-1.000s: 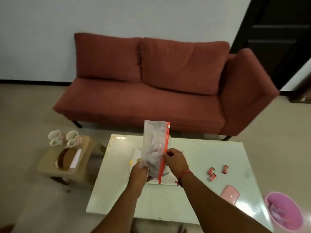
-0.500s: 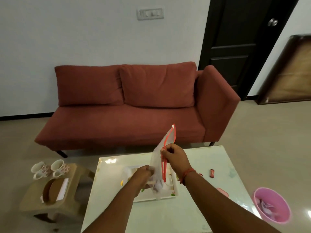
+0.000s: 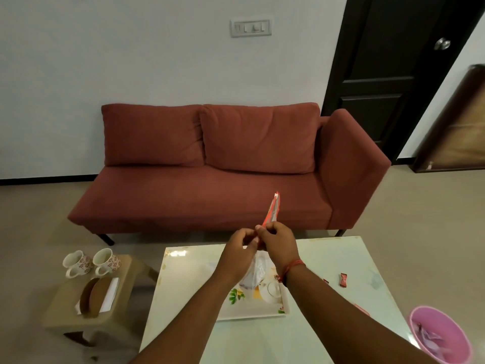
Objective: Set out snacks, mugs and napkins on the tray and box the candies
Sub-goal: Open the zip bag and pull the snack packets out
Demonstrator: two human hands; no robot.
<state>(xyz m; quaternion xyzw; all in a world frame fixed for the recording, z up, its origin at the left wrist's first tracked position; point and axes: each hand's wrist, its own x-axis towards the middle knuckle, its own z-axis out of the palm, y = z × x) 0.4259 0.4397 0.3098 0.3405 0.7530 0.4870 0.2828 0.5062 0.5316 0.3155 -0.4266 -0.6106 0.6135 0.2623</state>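
Early stage. Left hand (image 3: 240, 248) and right hand (image 3: 278, 241) both pinch the zip bag (image 3: 258, 269) at its red seal above the tray (image 3: 252, 312), probably opening it. Mugs (image 3: 91, 261) and napkins (image 3: 109, 294) sit on far-left stool (image 3: 65, 311); candies (image 3: 343, 280) loose on table (image 3: 328, 324) at right, unboxed.

Red sofa (image 3: 210, 179), pink bin (image 3: 441, 337).

Probably a home living room: red sofa (image 3: 223, 164), low table (image 3: 328, 324), panelled door (image 3: 388, 74).
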